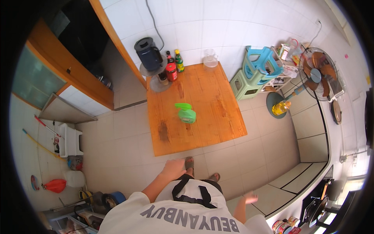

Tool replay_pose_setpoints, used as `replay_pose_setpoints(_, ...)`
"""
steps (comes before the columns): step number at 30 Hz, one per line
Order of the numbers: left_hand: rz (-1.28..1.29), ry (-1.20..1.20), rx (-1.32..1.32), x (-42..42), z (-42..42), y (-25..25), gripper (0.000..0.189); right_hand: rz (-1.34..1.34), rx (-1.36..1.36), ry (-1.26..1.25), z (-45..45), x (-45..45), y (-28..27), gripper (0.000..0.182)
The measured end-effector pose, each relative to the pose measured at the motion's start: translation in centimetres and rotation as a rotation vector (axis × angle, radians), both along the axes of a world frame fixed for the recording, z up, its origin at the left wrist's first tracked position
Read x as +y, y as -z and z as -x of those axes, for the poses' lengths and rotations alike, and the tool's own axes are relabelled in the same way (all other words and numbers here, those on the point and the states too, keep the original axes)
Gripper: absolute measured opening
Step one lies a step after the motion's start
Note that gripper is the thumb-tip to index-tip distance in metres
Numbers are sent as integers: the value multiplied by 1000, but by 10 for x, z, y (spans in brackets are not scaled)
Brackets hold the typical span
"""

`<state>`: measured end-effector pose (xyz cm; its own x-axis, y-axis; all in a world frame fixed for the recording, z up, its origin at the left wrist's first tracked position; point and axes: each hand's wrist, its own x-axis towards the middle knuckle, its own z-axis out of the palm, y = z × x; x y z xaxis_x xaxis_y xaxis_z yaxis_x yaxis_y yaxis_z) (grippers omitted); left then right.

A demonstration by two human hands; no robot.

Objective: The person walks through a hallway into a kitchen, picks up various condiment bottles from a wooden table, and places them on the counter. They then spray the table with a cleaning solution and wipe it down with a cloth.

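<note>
My left hand (174, 169) hangs in front of my shirt, just short of the near edge of a wooden table (210, 117). Its thumb stands apart from the fingers, and nothing shows in it. Low at my right side, my right hand (251, 198) is blurred, with fingers loosely apart and no object visible in it; the floor cabinets (277, 199) lie beyond. A green spray bottle (187, 114) stands near the middle of the tabletop, apart from both hands. Left of the bottle, a dark scorch-like stain (163, 131) marks the wood.
At the table's back left are a dark electric kettle (147, 55) on a stand, sauce bottles (179, 61) and a red-lidded jar (171, 72). A clear jug (210, 59) stands back right. Stacked plastic stools (257, 70), a pedestal fan (315, 75) and an oil bottle (281, 108) are rightward.
</note>
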<state>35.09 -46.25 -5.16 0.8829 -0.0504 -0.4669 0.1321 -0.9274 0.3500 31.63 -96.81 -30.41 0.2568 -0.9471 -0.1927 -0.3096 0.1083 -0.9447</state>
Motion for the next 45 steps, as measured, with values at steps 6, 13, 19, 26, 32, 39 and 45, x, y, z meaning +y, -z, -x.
replay_pose_setpoints(6,-94,-191,39,66,21,22,43,188,190,-1501,-177,171,-9,57)
replay_pose_setpoints(13,-16,-389,56,74,24,45,42,578,220,-2056,-301,366,-55,81)
replay_pose_setpoints(19,47,-543,180,63,18,75,44,461,190,-2179,-363,448,-51,83)
replay_pose_setpoints(26,496,-1234,411,7,74,203,46,607,394,-2311,-467,439,39,83)
replay_pose_setpoints(32,467,-1568,469,-18,58,208,46,847,198,-2282,-597,522,21,67)
replay_pose_setpoints(39,506,-1461,275,2,21,232,32,841,-161,-2270,-631,714,-33,69)
replay_pose_setpoints(45,897,-1742,207,68,-9,247,22,878,-149,-2006,-636,814,-10,85)
